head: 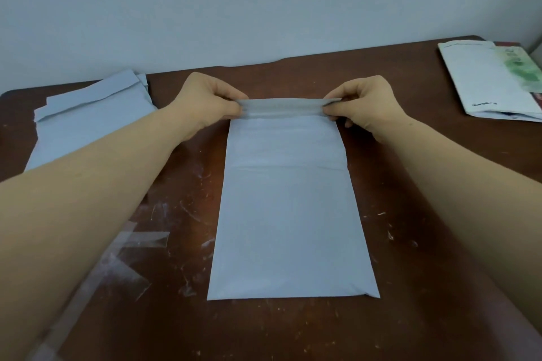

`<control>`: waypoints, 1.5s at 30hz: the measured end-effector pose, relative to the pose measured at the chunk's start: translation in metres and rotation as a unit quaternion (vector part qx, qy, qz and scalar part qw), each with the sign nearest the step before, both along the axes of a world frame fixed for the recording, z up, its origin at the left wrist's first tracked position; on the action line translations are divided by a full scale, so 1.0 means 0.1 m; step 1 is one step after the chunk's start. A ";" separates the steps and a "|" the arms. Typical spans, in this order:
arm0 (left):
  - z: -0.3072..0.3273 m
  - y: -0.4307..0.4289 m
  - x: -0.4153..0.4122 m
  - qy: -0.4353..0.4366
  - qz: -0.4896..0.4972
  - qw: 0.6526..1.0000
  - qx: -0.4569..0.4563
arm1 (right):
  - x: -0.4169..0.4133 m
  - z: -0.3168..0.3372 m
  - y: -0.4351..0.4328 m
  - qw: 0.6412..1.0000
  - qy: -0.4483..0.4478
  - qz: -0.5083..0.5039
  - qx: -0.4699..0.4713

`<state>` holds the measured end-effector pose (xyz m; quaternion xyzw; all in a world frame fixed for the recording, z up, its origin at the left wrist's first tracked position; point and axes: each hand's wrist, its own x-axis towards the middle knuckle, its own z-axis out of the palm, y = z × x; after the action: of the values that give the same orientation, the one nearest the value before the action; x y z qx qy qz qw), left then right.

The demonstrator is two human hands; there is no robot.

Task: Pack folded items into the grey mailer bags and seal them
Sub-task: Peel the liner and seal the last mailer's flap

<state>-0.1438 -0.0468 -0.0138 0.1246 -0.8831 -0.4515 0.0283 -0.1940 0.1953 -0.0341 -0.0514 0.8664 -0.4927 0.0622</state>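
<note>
Forearms frame grey mailer bag (289, 214) flat on table (410, 184). Left hand (209, 101) and right hand (362, 104) pinch flap (286, 108) ends; bare tabletop both sides.

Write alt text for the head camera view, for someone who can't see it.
Two bare hands, left hand and right hand, pinch the ends of the flap on a grey mailer bag lying flat on a scuffed brown table. A stack of grey mailers sits far left, printed papers far right.
</note>
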 end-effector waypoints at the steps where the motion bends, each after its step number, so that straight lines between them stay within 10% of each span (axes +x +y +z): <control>1: 0.00 0.00 0.01 0.006 -0.005 1.000 -0.020 | 0.01 0.00 0.01 1.000 0.008 0.002 0.001; 25: -0.14 -0.05 0.20 0.068 -0.183 0.937 -0.288 | 0.13 -0.11 0.15 0.973 0.162 0.096 0.130; 45: -0.17 0.38 0.56 -0.138 -0.211 0.872 -0.420 | 0.15 -0.11 0.12 0.968 0.175 0.090 0.154</control>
<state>-0.0881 -0.0085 -0.0310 -0.0273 -0.9896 -0.0113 -0.1405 -0.1793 0.2072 -0.0455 -0.2043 0.9212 -0.3286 -0.0398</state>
